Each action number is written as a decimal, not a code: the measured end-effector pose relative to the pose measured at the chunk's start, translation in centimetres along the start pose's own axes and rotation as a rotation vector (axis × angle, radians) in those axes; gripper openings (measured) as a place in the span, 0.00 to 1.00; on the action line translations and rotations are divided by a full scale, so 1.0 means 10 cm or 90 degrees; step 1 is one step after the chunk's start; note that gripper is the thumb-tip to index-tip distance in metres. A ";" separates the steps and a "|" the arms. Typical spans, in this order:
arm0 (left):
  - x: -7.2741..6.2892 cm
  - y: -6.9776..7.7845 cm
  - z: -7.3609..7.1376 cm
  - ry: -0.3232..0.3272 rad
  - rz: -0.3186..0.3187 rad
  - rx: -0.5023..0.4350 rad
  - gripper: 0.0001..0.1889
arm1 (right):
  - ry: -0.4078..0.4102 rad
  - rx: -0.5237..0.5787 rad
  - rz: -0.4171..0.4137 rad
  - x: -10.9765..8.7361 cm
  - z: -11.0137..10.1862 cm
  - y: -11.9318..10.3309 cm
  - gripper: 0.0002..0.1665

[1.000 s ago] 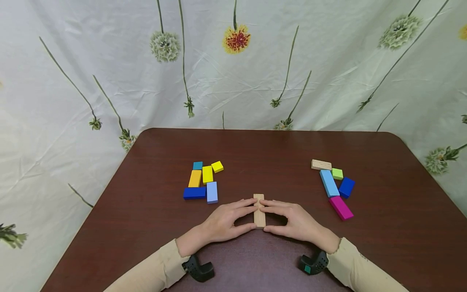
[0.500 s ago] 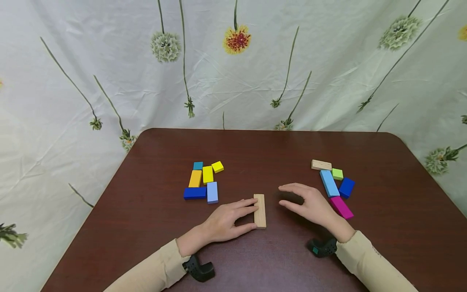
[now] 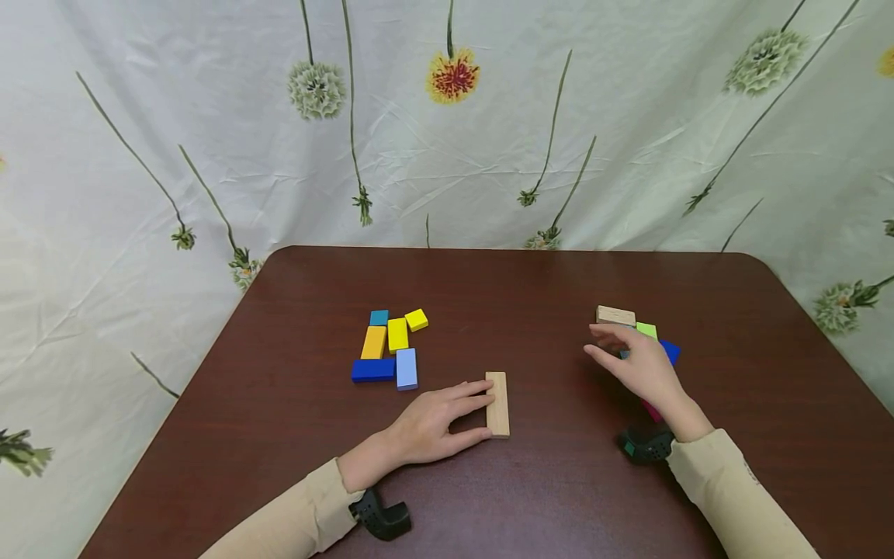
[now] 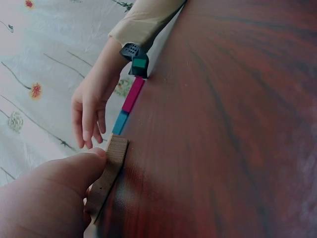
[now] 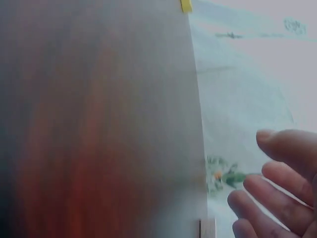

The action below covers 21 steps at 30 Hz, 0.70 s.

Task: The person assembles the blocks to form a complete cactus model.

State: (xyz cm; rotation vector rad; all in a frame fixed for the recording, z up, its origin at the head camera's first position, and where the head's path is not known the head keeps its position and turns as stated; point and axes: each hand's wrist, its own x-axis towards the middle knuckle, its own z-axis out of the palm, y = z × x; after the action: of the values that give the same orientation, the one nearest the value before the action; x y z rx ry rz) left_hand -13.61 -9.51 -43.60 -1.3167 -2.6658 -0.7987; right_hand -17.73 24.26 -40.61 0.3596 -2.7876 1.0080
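Observation:
In the head view my left hand (image 3: 436, 423) rests at the left long side of a plain wooden block (image 3: 498, 407). Its fingertips and thumb touch that side, spread apart; the thumb (image 4: 94, 161) shows on the block in the left wrist view. My right hand (image 3: 642, 369) holds nothing, its fingers loosely bent, above the right group of blocks. It partly covers a light blue block, a dark blue block (image 3: 672, 352) and a magenta block (image 3: 651, 410). A light wooden block (image 3: 616, 315) and a lime green block (image 3: 646, 331) lie just beyond it.
Left of centre lies another group: a dark blue block (image 3: 373, 370), a pale blue block (image 3: 407, 369), an orange block (image 3: 373, 342), a teal block (image 3: 379, 317) and two yellow blocks (image 3: 397, 335). The brown table (image 3: 489, 303) ends at a flowered cloth (image 3: 447, 155).
My right hand has left the wooden block and moved right and away from me to above the right group. My left hand has stayed at the block.

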 end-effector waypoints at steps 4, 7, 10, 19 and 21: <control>0.00 0.00 0.00 -0.001 0.000 0.003 0.27 | 0.036 -0.009 0.037 0.00 -0.09 0.07 0.26; 0.00 0.00 0.00 -0.001 0.001 0.003 0.27 | 0.046 -0.029 0.063 -0.01 -0.14 0.10 0.25; 0.00 0.00 0.00 -0.002 0.001 0.002 0.27 | 0.041 -0.053 0.079 -0.02 -0.17 0.13 0.26; 0.00 0.00 0.00 0.000 0.003 -0.003 0.27 | 0.047 -0.075 0.111 -0.03 -0.20 0.20 0.26; 0.00 0.00 0.00 0.001 0.004 -0.002 0.27 | 0.054 -0.079 0.113 -0.03 -0.20 0.20 0.24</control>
State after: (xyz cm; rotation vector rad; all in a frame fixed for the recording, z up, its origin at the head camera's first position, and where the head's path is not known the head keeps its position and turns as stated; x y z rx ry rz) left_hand -13.63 -9.53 -43.63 -1.3243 -2.6594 -0.8040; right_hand -17.88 27.11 -40.33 0.0529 -2.8257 0.8558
